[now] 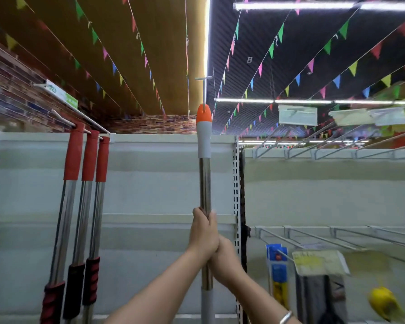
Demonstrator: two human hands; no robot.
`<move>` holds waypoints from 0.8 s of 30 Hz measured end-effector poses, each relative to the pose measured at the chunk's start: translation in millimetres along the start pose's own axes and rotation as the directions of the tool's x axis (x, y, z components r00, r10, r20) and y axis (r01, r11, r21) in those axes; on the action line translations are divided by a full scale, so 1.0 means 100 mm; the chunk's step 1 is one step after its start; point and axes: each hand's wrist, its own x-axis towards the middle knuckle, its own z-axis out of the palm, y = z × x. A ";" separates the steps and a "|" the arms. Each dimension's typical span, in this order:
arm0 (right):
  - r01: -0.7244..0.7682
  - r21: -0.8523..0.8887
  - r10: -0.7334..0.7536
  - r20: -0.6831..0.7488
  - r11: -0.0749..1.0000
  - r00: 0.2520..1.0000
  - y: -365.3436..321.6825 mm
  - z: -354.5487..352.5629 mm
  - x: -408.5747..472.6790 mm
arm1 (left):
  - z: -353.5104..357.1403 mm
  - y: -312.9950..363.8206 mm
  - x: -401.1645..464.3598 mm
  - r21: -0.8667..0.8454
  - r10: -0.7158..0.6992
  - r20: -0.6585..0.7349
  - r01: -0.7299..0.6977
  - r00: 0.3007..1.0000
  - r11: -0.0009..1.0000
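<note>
Nearest us, a silver bracelet [285, 317] circles our right wrist at the bottom edge. Our two forearms rise and meet on the mop pole [205, 183], a polished steel tube standing upright in the middle of the view. Our right grip [225, 257] is clamped round the tube. Our left grip [202, 232] is clamped round it directly above, and the two touch each other. Below them the steel gives way to a grey section that runs out of the frame.

Above them the tube ends in a grey sleeve topped by an orange cap [204, 115]. The cap's tip meets the thin metal hook [204, 90] that juts from the top of the shelving. We cannot tell whether the hook passes through the cap.

Behind the pole stands the white back panel [150, 183], with a slotted upright [236, 183] just to its right. To the left, three red-sleeved poles [90, 155] hang side by side from their own hooks. Low on the right, a blue and yellow pack [277, 265] hangs beside a pale price card [318, 263]. A blurred yellow thing [384, 302] shows near the edge. Farthest off, strings of coloured pennants [279, 33] cross the ceiling between strip lights [290, 5].
</note>
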 end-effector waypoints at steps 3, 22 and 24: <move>-0.021 0.009 0.021 0.037 1.000 0.999 -0.16 -0.08 -0.13 | -0.04 0.17 -0.11 -0.005 -0.037 -0.004 0.037 0.999 0.999; 0.058 0.107 -0.083 0.242 0.992 0.967 -0.47 -0.31 -0.99 | -0.19 0.44 -0.82 -0.071 -0.077 -0.211 0.063 0.974 0.996; 0.030 0.183 -0.087 0.313 0.983 0.946 -0.45 -0.34 -1.06 | -0.19 0.45 -0.86 -0.119 -0.119 -0.231 0.093 0.966 0.989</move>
